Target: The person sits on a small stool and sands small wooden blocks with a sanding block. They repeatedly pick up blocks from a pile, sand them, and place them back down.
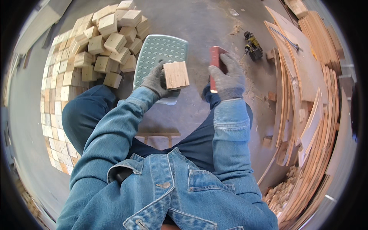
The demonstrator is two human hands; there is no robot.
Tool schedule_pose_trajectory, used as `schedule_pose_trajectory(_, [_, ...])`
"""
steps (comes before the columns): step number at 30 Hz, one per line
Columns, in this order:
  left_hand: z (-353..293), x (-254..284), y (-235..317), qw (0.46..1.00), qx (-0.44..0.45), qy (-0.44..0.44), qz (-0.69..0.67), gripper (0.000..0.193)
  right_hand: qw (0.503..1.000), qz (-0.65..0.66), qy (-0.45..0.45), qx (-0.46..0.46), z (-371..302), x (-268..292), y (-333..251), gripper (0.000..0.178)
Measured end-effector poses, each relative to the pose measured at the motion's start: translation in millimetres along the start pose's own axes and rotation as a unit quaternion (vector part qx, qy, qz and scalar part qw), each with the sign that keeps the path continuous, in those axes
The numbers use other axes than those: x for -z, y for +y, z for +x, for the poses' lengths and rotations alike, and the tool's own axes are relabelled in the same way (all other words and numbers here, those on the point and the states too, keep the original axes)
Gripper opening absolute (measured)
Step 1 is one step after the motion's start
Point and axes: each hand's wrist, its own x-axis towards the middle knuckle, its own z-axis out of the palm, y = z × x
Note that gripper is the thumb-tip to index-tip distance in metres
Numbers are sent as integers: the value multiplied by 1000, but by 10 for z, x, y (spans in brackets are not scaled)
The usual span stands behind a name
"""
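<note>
My left hand (154, 79), in a grey glove, is closed around a squared wooden block (176, 75), with a pale end face turned up toward me. Below that hand stands a pale green plastic step stool (163, 48) with a studded top. To the right, my gloved right hand (231, 78) grips a narrow, dark red sanding block (214, 63), its long face upright and a pale edge at its lower end. A gap separates the sanding block from the wood. The fingers on the far side of both pieces are partly hidden.
Left of me lie neat rows of wooden blocks (57, 94), with a loose heap of blocks (115, 42) beyond. A yellow and black cordless drill (253, 46) rests on the floor ahead right. Stacked boards (322, 126) line the right side, with wood scraps (283, 191) nearby.
</note>
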Motion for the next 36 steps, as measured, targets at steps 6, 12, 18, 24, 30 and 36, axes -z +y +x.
schedule_pose_trajectory(6, [-366, 355, -179, 951, -61, 123, 277, 129, 957, -212, -189, -55, 19, 108, -381, 51])
schedule_pose_trajectory(12, [-381, 192, 5, 966, -57, 106, 230, 105, 909, -289, -292, -72, 82, -64, -361, 54])
schedule_pose_trajectory(18, [-391, 39, 174, 973, -40, 93, 209, 95, 885, -287, -355, -94, 143, -328, -369, 43])
schedule_pose_trajectory(24, [-394, -66, 333, 945, -7, 115, 305, 92, 896, -280, -341, -54, 106, -325, -396, 44])
schedule_pose_trajectory(30, [-521, 53, 292, 976, -107, 146, 121, 85, 933, -225, -278, 50, 16, -207, -466, 54])
schedule_pose_trajectory(36, [-616, 76, 67, 973, -112, 148, 138, 84, 907, -284, -310, 20, -55, -244, -581, 57])
